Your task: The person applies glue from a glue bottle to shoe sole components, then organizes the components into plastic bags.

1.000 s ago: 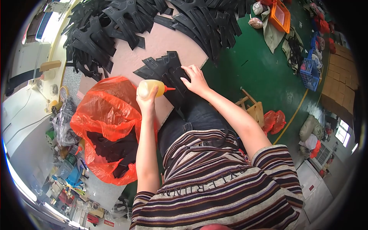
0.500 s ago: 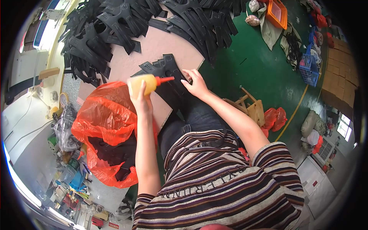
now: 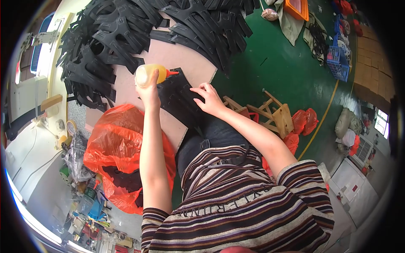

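Observation:
A squeeze bottle of yellow liquid [image 3: 148, 72] with a red nozzle is wrapped in my left hand [image 3: 149, 96]. It lies nearly on its side, the nozzle pointing right over the upper end of a black cut piece [image 3: 179, 95]. That flat piece, with slots in it, lies on the pinkish board in front of my lap. Just past its right edge is my right hand [image 3: 209, 100], its fingers stretched out and apart, holding nothing.
Heaps of similar black pieces [image 3: 198, 21] cover the far part of the board [image 3: 168, 52]. A red plastic bag [image 3: 116, 130] with dark pieces inside sits left of my lap. Wooden stools [image 3: 280, 120] stand on the green floor at right, near blue crates [image 3: 337, 63].
My left hand has moved up and slightly left with the bottle, whose nozzle now lies over the piece's upper end. The right hand has shifted a little lower in view; the camera view has shifted too.

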A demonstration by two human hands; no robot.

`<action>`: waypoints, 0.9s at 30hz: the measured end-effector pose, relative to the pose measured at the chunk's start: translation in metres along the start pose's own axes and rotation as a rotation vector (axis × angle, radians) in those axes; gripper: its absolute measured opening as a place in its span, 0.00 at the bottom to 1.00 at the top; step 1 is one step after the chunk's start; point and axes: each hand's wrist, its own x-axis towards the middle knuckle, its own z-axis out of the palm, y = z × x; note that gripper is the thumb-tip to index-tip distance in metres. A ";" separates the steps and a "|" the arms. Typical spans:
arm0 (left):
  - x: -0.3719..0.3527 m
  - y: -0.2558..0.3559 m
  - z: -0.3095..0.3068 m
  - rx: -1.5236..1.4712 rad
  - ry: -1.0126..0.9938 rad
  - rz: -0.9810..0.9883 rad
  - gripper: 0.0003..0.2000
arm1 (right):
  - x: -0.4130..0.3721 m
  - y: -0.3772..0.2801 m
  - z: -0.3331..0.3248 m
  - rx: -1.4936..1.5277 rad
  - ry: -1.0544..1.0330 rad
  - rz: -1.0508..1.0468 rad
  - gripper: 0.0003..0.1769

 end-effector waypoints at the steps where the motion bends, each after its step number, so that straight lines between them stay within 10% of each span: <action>1: -0.003 -0.002 -0.002 -0.008 -0.009 0.010 0.22 | 0.001 0.001 0.000 0.009 0.007 -0.003 0.21; 27: -0.149 -0.014 -0.025 -0.122 -0.085 -0.209 0.15 | 0.032 0.022 -0.003 0.199 -0.020 0.247 0.23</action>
